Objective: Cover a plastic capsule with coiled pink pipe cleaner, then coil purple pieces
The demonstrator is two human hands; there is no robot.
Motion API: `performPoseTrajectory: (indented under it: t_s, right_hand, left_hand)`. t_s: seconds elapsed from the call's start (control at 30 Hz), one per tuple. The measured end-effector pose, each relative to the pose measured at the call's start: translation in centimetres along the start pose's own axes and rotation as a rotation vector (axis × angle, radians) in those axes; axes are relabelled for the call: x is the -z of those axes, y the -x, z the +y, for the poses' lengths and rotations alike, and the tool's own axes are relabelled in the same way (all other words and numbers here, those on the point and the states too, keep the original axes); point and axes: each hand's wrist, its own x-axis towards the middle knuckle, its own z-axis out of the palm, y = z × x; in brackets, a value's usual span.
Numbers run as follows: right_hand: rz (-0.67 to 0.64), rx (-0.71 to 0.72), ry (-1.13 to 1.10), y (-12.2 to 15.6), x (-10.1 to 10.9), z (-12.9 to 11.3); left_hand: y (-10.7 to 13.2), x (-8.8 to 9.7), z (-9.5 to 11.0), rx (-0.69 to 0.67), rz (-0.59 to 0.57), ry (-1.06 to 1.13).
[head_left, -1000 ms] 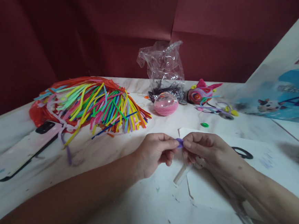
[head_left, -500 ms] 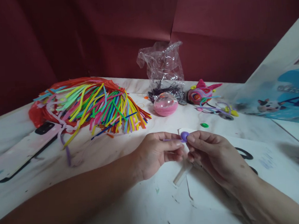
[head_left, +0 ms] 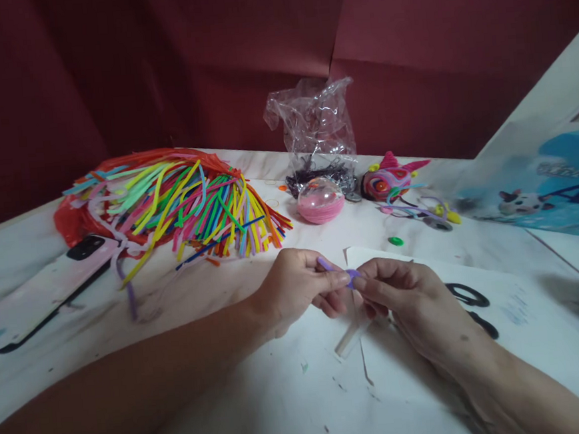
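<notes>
Your left hand and right hand both pinch purple pipe cleaner between fingertips; long axis runs up-left.

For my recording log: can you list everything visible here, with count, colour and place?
pipe cleaners: a heap, many colours, table left
red bag: one, under the heap
phone: one, pale back, far left
clear plastic bag: one, back centre
dome: one, clear over pink, before the bag
pipe-cleaner figure: one, pink, right of the dome
green button: one, near the paper
white paper: one sheet, under the right hand
printed sheet: one, blue, far right
purple piece: one, pinched between both hands
left hand: centre
right hand: centre right
</notes>
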Motion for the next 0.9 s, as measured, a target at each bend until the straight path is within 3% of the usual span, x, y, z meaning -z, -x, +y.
performPoseTrajectory:
  t_s: [0.2, 0.37, 0.6, 0.8, 0.9]
  right_hand:
    - [0.081, 0.082, 0.164, 0.2, -0.2, 0.3]
    - [0.131, 0.051, -0.063, 0.2, -0.5, 0.2]
    - [-0.041, -0.061, -0.474, 0.2, -0.6, 0.3]
    - [-0.124, -0.143, -0.546, 0.3, -1.0, 0.2]
    - [-0.145, -0.164, -0.533, 0.4, -0.9, 0.0]
  left_hand:
    - [0.0, -0.2, -0.2, 0.098, 0.026, 0.014]
    - [0.4, -0.7, -0.6, 0.068, 0.011, 0.264]
    - [0.6, -1.1, -0.8, -0.079, 0.012, 0.205]
    - [0.4, -1.1, -0.9, -0.153, 0.087, 0.080]
    - [0.5, -1.2, -1.0, -0.152, 0.052, 0.106]
